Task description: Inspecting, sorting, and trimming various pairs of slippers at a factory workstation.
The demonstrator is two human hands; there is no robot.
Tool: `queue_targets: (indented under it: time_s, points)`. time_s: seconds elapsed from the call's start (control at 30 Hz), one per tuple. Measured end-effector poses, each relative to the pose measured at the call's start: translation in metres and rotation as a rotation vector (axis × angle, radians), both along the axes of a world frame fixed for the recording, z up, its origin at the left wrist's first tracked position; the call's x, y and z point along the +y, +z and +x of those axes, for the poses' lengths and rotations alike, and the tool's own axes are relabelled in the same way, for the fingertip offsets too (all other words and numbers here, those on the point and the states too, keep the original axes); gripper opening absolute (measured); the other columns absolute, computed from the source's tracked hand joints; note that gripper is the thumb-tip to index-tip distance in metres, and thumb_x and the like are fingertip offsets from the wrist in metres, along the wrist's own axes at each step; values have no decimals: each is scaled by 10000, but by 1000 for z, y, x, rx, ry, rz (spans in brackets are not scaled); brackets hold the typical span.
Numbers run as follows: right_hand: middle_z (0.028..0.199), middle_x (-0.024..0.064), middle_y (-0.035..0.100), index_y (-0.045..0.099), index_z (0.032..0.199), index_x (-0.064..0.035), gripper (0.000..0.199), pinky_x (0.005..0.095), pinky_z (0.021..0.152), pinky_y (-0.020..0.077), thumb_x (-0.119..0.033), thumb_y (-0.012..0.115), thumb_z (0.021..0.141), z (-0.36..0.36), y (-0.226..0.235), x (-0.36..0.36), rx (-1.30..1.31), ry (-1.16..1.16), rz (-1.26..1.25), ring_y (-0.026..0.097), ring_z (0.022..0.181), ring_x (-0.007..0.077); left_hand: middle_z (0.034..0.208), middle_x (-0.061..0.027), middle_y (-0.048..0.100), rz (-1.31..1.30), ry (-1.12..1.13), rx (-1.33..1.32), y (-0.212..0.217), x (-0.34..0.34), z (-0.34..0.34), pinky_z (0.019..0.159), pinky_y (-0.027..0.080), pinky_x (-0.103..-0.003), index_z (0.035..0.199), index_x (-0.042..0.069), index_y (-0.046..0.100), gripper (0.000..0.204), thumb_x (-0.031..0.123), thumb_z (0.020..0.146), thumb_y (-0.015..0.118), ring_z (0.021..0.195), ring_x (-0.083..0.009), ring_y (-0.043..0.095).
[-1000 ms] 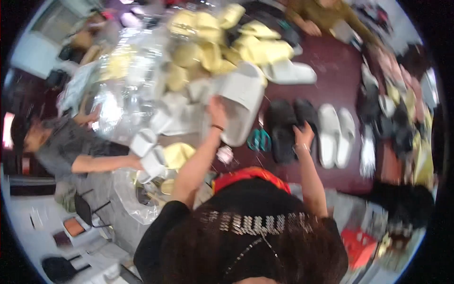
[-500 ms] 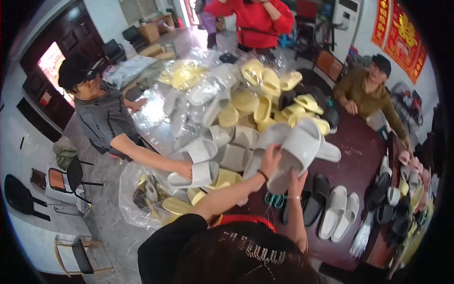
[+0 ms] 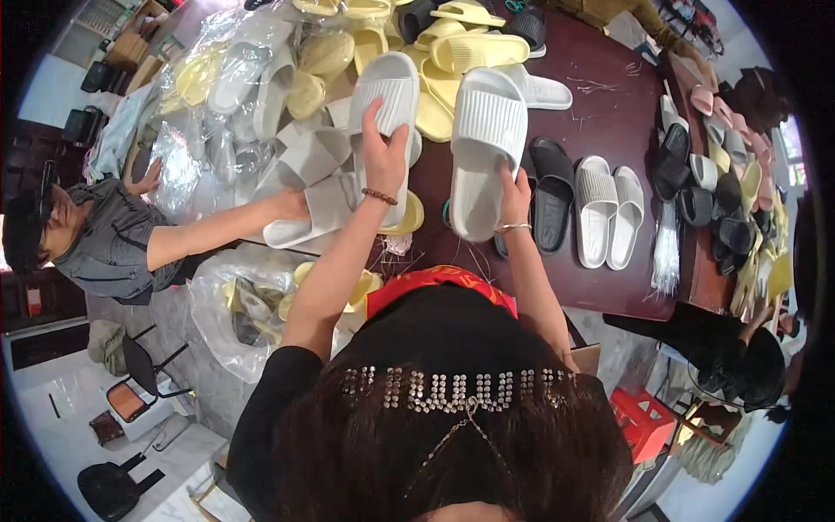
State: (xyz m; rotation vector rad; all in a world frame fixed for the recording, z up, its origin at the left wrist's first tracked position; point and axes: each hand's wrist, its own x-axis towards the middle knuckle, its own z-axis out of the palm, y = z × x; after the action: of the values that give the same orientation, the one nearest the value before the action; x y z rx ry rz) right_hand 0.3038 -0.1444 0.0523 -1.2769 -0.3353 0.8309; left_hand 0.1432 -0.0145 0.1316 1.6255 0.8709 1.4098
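Head view: two hands hold two white slippers over a dark red table (image 3: pixel 600 78).

Left hand (image 3: pixel 383 157) grips one white slipper (image 3: pixel 387 96); right hand (image 3: pixel 515 196) grips the other slipper (image 3: pixel 483 139) low down. Both hands hide the slippers' near ends. Black slippers (image 3: pixel 550 191) lie just beside.

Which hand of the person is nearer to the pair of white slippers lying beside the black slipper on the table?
Right. The right hand holds a grey slipper just left of the black slipper and the white pair. The left hand grips another grey slipper farther left.
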Motion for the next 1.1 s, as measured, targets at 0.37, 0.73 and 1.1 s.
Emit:
queue_targets:
  time_s: [0.37,0.73,1.1]
  points:
    - [1015,91,522,383,1171,10,449,265,782,400,-148,544,783,1,-22,2,-116,25,-143,498,884,153,883,-142,580,287,-15,701,-35,21,-42,716,385,-400,1111,127,485,323,165,790,507,829,-326,505]
    - [1003,107,536,395,1165,-7,447,287,791,416,-118,565,767,0,-55,37,-300,148,-265,517,902,191,931,-141,565,103,-226,731,-73,34,-37,766,388,-416,1159,162,453,457,143,717,569,800,-327,507]
    - [1117,217,460,407,1116,39,659,385,883,332,-394,628,671,-40,-59,55,-1050,312,-404,442,1015,365,1031,-176,533,0,-9,1020,-76,55,-108,824,396,-381,1154,47,434,509,159,689,607,978,-322,494]
